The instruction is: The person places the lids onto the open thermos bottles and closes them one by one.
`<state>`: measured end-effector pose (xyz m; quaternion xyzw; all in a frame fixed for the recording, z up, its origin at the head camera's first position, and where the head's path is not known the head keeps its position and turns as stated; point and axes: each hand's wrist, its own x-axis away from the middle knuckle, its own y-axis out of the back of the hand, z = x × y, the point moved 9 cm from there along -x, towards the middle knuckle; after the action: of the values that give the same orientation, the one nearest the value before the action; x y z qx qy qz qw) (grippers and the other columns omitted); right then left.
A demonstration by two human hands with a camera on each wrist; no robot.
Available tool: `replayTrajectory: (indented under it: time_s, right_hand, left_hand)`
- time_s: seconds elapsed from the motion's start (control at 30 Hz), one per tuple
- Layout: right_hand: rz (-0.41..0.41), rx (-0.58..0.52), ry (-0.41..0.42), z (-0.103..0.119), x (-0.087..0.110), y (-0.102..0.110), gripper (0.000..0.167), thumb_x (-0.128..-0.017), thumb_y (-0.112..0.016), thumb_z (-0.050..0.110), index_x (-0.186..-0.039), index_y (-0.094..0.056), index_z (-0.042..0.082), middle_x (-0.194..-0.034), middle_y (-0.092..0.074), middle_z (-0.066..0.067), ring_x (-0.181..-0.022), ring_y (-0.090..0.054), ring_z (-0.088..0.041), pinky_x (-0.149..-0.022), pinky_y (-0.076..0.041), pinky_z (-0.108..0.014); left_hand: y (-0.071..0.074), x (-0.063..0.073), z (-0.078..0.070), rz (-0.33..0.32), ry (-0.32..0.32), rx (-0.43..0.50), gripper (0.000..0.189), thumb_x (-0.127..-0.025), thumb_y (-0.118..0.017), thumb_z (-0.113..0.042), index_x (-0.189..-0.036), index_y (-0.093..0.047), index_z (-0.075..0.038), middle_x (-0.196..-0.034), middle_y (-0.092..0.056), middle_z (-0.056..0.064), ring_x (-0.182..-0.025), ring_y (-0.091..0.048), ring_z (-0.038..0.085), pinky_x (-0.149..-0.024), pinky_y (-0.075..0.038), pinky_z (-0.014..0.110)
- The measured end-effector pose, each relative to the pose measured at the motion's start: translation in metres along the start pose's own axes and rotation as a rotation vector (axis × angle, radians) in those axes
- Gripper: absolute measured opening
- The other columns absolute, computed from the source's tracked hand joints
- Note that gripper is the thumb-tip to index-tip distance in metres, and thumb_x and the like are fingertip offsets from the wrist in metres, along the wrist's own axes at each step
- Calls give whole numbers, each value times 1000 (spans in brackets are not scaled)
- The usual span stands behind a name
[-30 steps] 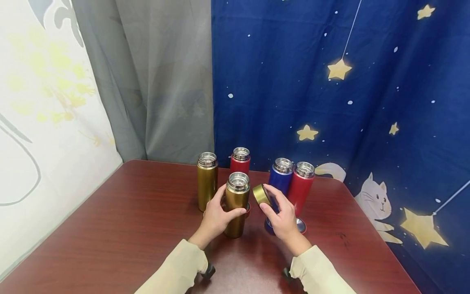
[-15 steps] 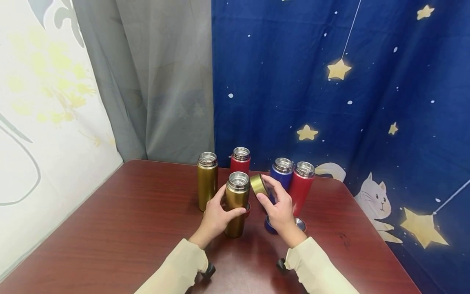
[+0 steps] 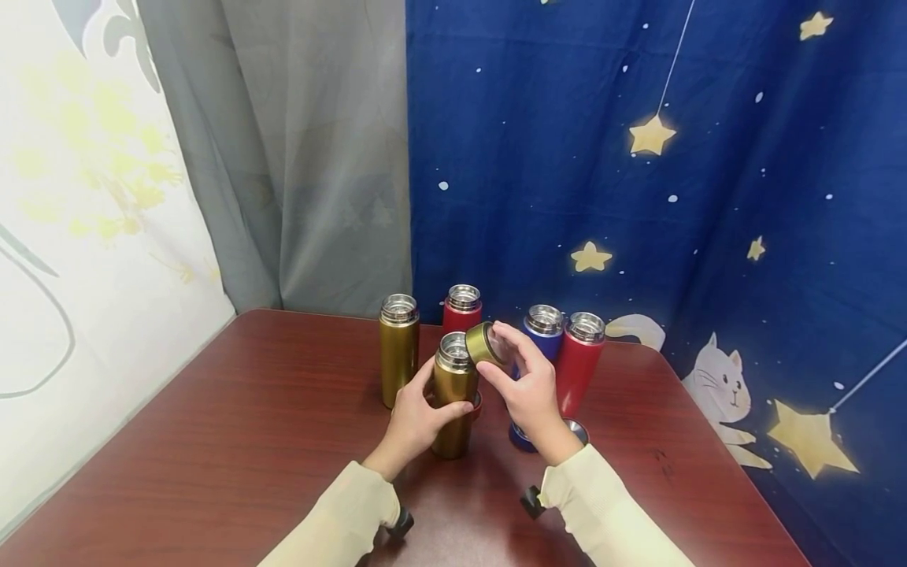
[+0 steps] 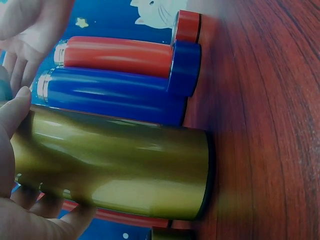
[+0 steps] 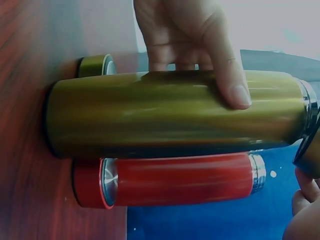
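Note:
My left hand (image 3: 416,425) grips a gold thermos bottle (image 3: 453,394) that stands upright on the table, its steel neck uncovered. Fingers and thumb wrap its body, as the right wrist view also shows. My right hand (image 3: 530,390) pinches a gold lid (image 3: 480,343) between thumb and fingers. Tilted, the lid sits at the right side of the bottle's mouth; in the right wrist view the lid (image 5: 311,152) overlaps the neck's edge. Whether the two touch I cannot tell.
Around stand another gold bottle (image 3: 399,362), a red one (image 3: 462,316) behind, and blue (image 3: 544,340) and red (image 3: 581,370) ones at right, all lidless. A blue lid (image 4: 185,69), red lids (image 4: 187,27) (image 5: 89,182) and a gold lid (image 5: 92,66) lie on the table.
My right hand has moved left and slightly up, bringing the gold lid from beside the bottle to its mouth. The left hand and bottle stay nearly in place.

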<state>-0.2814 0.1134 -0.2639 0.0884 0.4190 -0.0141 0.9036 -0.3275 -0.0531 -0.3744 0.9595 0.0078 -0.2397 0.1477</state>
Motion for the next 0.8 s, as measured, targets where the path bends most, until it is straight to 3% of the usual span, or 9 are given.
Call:
replayTrajectory:
  time_s: [0.2,0.53,0.67,0.8]
  right_hand:
    - [-3,8,5,4,-5,-4,52,-75,-76,-11,-123,-57,-14,-127,-57,-28,-118,-55,-37,-100,-42,-40]
    - [11,-3,24,8,-12,-9,47,-77,-75,-12,-121,-58,-14,-125,-58,-30,-118,-56,-38,-98,-45,-39]
    - [22,38,51,10,-14,-13,45,-75,-76,-11,-118,-61,-12,-126,-58,-27,-119,-55,-37,-102,-43,-34]
    - [41,117,91,-4,-15,-18,46,-75,-79,-5,-119,-65,-4,-128,-59,-21,-121,-54,-32,-102,-43,-31]
  left_hand:
    - [1,0,-1,-1,-21,3,83,-71,-87,-37,-142,-49,-19,-119,-65,0,-100,-64,16,-90,-52,39]
    - [0,-1,0,13,-8,4,84,-72,-87,-37,-143,-47,-20,-120,-65,0,-100,-64,17,-90,-53,39]
    - [-1,-1,1,15,-4,5,84,-72,-87,-36,-143,-47,-20,-120,-65,1,-100,-64,18,-89,-53,40]
    - [-1,-2,1,14,-12,8,84,-71,-87,-36,-144,-46,-20,-121,-64,1,-100,-64,18,-89,-53,40]
